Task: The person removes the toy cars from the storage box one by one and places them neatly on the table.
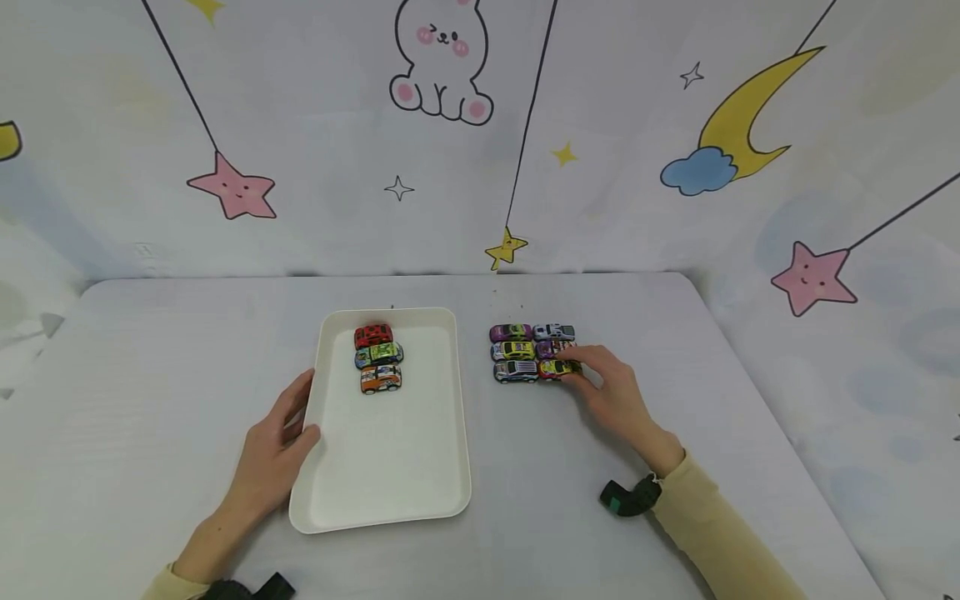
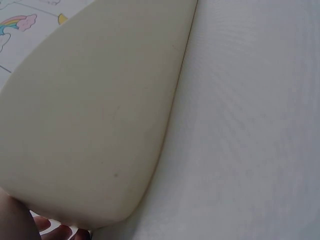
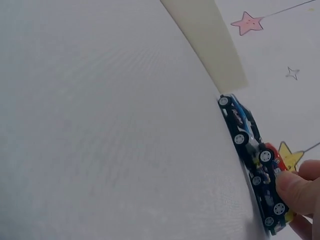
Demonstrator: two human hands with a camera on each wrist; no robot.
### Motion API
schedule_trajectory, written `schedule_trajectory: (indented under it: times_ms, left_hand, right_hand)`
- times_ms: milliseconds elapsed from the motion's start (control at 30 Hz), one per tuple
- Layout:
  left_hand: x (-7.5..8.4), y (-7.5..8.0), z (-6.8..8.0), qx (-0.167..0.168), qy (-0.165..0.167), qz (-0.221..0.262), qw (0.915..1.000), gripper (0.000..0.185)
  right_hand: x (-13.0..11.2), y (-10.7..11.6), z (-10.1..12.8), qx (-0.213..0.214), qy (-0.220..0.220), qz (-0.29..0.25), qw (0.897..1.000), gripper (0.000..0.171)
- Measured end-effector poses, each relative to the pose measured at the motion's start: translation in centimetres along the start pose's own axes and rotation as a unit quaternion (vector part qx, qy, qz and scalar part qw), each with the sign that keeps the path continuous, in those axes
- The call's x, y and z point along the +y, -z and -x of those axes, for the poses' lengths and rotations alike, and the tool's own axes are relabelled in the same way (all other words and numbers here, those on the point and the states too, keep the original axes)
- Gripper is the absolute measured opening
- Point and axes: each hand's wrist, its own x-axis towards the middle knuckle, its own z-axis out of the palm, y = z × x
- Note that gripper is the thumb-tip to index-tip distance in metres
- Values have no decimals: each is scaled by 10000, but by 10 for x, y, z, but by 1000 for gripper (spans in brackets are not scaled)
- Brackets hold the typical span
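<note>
Head view: the right hand (image 1: 611, 387) pinches a pink-and-yellow toy car (image 1: 558, 367) at the near right of six cars on the table (image 1: 150, 375). The left hand (image 1: 277, 446) grips the white tray's (image 1: 450, 467) left rim; three cars (image 1: 378, 358) sit inside.

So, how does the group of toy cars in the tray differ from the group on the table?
The cars in the tray are three, in a single column; the cars on the table are six, in two columns side by side. No hand touches the tray cars: the left hand holds the white tray at its edge, while the right hand grips one table car. Both groups are small, colourful and neatly packed.
</note>
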Motion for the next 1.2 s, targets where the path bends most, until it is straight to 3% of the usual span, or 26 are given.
schedule_trajectory:
  times_ms: [533,1200]
  left_hand:
    - [-1,1,2,-16,53,-18,10000,70]
    - [-1,0,-1,0,13,87,10000,70]
  right_hand:
    - [8,-11,9,292,283,-14,9992,42]
    - [10,-9,11,363,40,-6,9993,41]
